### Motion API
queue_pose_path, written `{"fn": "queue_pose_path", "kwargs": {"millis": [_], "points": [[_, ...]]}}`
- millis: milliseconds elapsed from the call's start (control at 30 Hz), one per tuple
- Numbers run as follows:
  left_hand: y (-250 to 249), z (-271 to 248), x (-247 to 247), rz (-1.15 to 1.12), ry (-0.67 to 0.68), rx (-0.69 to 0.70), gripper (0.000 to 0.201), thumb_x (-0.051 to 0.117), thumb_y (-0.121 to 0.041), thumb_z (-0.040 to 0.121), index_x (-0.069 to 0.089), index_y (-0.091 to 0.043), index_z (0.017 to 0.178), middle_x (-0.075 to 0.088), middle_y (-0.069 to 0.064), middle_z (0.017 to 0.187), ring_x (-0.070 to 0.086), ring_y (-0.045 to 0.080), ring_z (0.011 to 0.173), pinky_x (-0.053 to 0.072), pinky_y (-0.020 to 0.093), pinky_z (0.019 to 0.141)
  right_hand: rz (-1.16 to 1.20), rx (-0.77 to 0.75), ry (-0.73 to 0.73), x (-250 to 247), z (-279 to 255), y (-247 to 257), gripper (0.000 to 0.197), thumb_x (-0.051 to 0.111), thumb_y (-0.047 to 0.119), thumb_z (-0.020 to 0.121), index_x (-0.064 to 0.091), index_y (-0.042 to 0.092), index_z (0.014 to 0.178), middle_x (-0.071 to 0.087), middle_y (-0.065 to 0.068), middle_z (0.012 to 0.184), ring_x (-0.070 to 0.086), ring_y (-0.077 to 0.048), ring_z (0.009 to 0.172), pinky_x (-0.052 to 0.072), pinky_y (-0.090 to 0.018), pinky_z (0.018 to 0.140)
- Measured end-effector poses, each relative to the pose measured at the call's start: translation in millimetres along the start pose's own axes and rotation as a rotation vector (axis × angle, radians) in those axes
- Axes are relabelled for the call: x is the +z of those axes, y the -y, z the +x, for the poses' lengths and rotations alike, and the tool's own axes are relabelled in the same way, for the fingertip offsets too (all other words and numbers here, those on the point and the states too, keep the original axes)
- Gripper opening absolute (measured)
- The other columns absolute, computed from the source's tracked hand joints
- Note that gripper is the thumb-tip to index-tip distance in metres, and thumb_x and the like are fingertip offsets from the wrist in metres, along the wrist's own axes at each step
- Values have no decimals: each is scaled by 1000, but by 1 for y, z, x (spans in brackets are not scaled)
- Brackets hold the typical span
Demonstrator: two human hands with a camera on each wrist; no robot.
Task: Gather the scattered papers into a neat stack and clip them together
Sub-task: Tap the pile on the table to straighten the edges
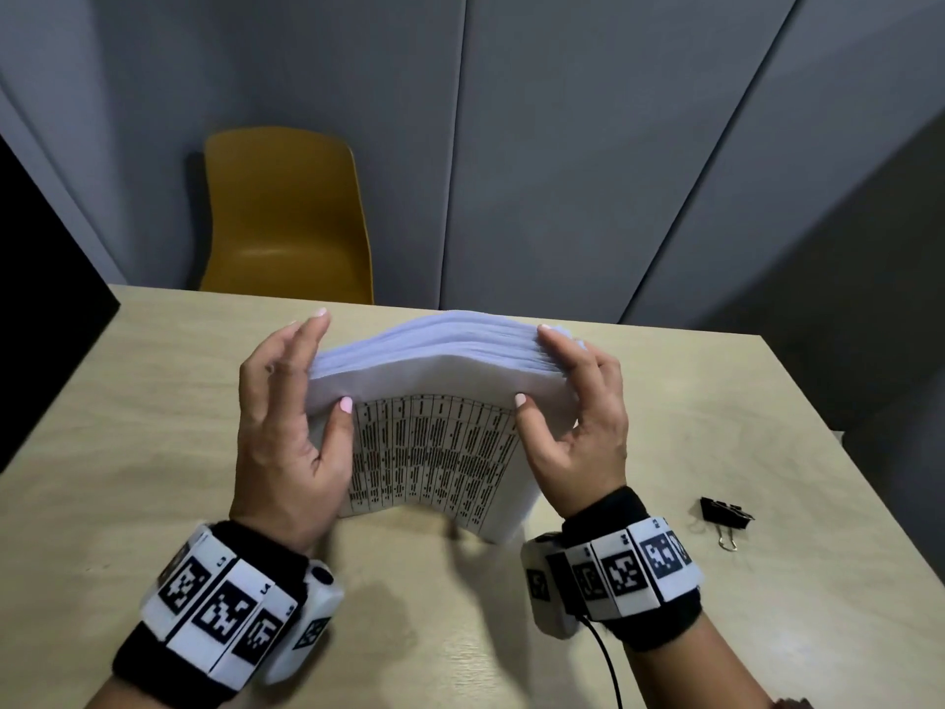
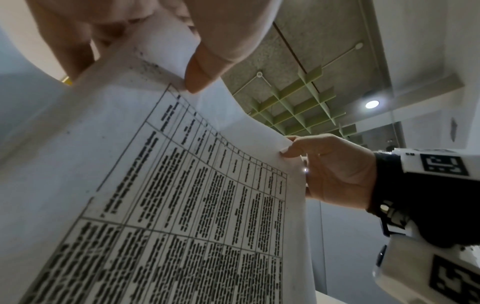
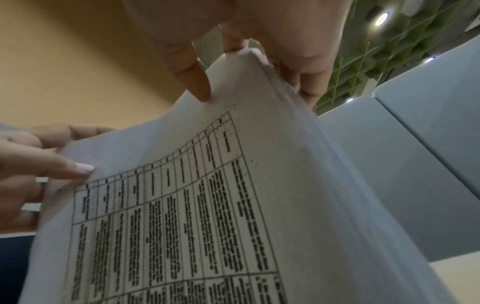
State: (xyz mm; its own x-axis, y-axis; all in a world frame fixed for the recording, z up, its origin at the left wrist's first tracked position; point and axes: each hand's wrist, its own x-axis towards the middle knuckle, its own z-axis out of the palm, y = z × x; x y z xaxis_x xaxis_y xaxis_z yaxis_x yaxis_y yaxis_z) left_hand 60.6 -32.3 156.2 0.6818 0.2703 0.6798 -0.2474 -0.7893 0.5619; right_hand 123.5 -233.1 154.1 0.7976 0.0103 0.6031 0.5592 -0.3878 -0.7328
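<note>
A thick stack of white papers (image 1: 434, 452) stands upright on its long edge over the table, bowed toward me, with a printed table on the front sheet (image 2: 182, 205) (image 3: 207, 205). My left hand (image 1: 322, 365) holds its left side, thumb (image 2: 205, 67) on the front sheet and fingers behind. My right hand (image 1: 537, 365) pinches the right side the same way, thumb (image 3: 197, 82) in front and fingers curled over the edge. Whether the lower edge touches the table I cannot tell. A black binder clip (image 1: 726, 514) lies on the table, right of my right wrist.
The light wooden table (image 1: 153, 452) has its far edge just beyond the stack and its right edge past the clip. A yellow chair (image 1: 286, 212) stands behind the far edge, in front of grey wall panels.
</note>
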Motion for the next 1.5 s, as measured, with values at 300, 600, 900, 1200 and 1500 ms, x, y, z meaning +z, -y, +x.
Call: {"fn": "queue_pose_path", "kwargs": {"millis": [300,600,900,1200,1500], "points": [[5,2,-3,-3,17,2,48,53,-1,80,54,-10,128,44,18,128,39,-5,116,22,-2,99,-13,-38,17,-2,-2,1,55,55,20,71,54,14,126,52,-13,113,49,-9,108,33,-9,99],[3,5,-3,-66,56,-16,51,55,-7,79,52,-14,129,49,14,127,45,13,116,26,3,101,75,-25,9,-4,-3,0,57,61,13,72,47,20,127,57,-5,108,55,-11,101,44,-21,91],[38,-4,16,-581,225,-454,37,81,-14,64,71,-39,89,70,-21,86,60,-9,84,46,7,79,399,571,264,9,-15,-40,22,77,-1,69,71,19,76,73,8,73,68,-6,73,54,-33,74],[49,-23,26,-578,254,-615,27,80,-20,70,64,-26,90,70,-27,76,62,-14,77,51,14,79,345,571,212,19,-34,-50,21,77,9,66,69,23,78,72,12,74,67,-7,74,56,-32,74],[52,-35,25,-425,308,-542,10,71,-28,76,70,-25,86,70,-24,75,63,-10,77,52,19,76,294,620,227,17,-48,-58,21,76,8,73,67,27,76,74,7,76,68,-10,78,57,-36,80]]}}
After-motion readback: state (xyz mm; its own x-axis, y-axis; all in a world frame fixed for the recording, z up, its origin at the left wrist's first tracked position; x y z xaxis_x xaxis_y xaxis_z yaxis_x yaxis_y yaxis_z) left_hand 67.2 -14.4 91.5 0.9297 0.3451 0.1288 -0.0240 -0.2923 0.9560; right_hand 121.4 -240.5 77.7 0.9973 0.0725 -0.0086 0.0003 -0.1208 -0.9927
